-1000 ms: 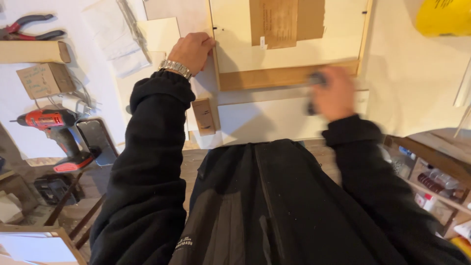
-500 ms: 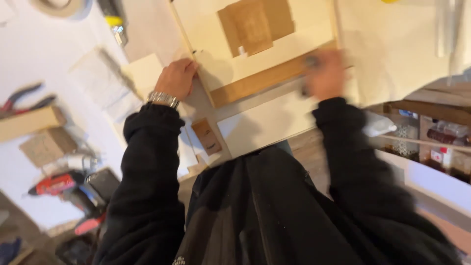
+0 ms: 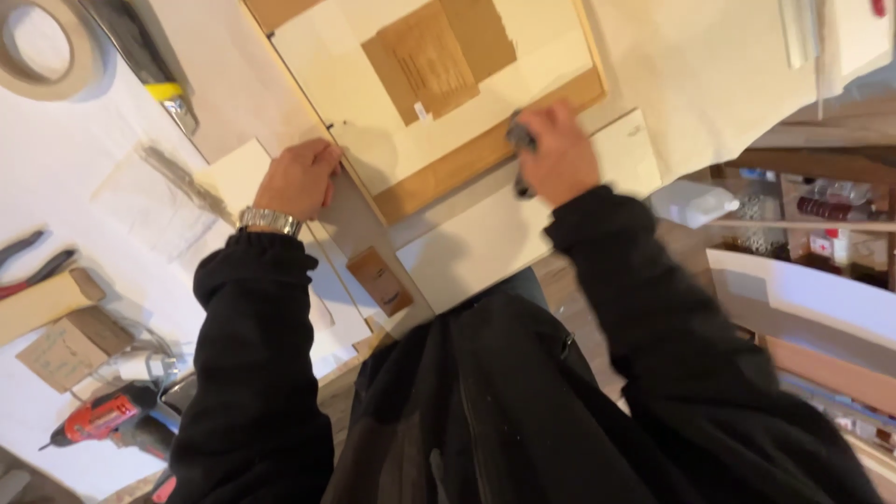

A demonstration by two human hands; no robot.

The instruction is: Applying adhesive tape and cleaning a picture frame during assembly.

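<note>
A flat pale panel with a wooden frame (image 3: pixel 485 154) lies on the white worktable, brown paper patches (image 3: pixel 429 56) stuck on its middle. My left hand (image 3: pixel 297 177), a metal watch on its wrist, presses flat on the frame's left corner. My right hand (image 3: pixel 558 154) is closed around a small dark tool (image 3: pixel 519 140) whose tip sits on the frame's lower wooden edge. Both black sleeves reach in from below.
A roll of tape (image 3: pixel 37 51) lies top left, with red-handled pliers (image 3: pixel 28 266), a small cardboard box (image 3: pixel 65 345) and a red cordless drill (image 3: pixel 103 418) at left. Shelves with small bottles (image 3: pixel 821 233) stand at right. A white board (image 3: pixel 485 238) lies beneath the frame.
The view has tilted and swung, so the panel now sits at an angle. My right hand has shifted left along the frame's lower edge; my left hand stays on the corner.
</note>
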